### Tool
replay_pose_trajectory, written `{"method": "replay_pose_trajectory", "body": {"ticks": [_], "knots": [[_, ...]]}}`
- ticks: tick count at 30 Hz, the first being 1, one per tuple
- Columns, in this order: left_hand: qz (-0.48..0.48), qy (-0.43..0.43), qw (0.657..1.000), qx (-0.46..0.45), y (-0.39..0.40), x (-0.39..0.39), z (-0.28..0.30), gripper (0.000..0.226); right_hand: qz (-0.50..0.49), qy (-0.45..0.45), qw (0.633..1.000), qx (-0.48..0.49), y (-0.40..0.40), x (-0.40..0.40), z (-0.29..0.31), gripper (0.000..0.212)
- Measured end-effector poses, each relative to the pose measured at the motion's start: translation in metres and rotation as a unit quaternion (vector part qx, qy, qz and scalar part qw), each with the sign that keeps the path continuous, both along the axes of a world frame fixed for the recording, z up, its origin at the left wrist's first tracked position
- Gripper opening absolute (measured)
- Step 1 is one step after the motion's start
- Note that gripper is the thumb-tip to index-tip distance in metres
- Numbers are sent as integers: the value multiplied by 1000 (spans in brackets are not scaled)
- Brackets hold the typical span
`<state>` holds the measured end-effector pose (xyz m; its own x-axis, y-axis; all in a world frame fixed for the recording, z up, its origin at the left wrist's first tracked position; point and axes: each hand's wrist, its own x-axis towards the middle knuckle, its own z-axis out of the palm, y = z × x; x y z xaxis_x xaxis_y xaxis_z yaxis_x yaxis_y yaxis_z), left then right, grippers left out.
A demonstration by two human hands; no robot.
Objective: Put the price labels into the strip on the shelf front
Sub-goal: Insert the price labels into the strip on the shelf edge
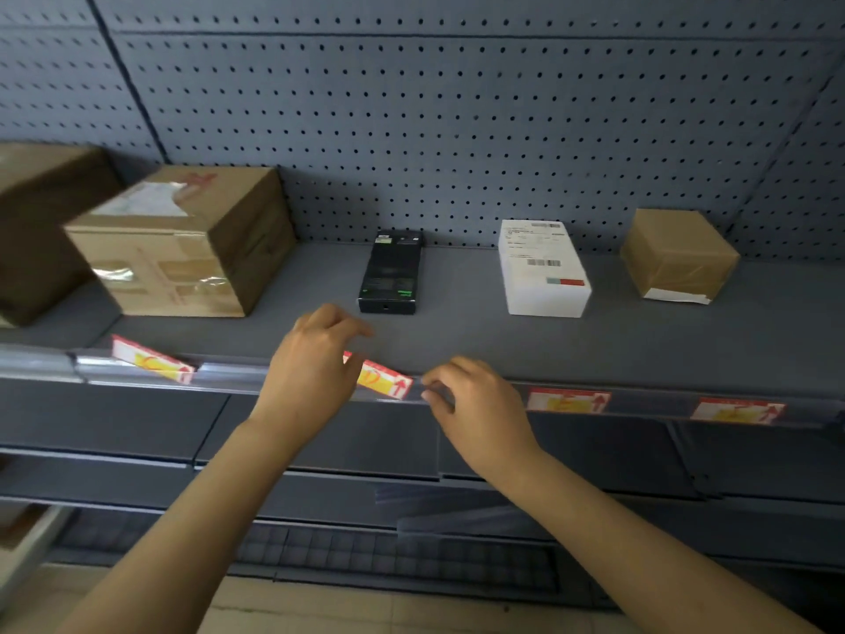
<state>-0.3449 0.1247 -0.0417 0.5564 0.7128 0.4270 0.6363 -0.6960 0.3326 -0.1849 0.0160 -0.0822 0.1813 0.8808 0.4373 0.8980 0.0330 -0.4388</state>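
A clear plastic strip [228, 375] runs along the front edge of the grey shelf [457, 340]. A red, white and yellow price label [386, 379] sits tilted in the strip at the middle; my left hand [311, 372] covers its left end and holds it. My right hand [475, 404] pinches the strip's lip just right of that label. Another label [153, 361] sticks up crooked out of the strip at the left. Two more labels [568, 401] [737, 411] lie flat in the strip at the right.
On the shelf stand a large cardboard box [183, 240], a black box [391, 272], a white box [542, 267] and a small brown box [679, 253]. Another brown box [41, 221] is at the far left. Pegboard [457, 107] backs the shelf; lower shelves lie below.
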Motion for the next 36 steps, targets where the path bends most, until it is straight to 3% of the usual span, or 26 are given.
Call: {"method": "replay_pose_trajectory", "body": {"ticks": [7,12,26,36], "knots": [[-113,20,991,-67,39,-39,-9,16,-88,42,995,-17,25,-48,-5,11],[-153,12,987,-48,43,-44,-14,11,-125,40,991,-24,31,-54,-5,5],[-126,27,991,-48,29,-43,-30,12,-95,-29,995,-26,28,-46,11,9],[-93,113,989,10,23,-43,-34,18,-89,-45,995,-29,30,-49,8,8]]}}
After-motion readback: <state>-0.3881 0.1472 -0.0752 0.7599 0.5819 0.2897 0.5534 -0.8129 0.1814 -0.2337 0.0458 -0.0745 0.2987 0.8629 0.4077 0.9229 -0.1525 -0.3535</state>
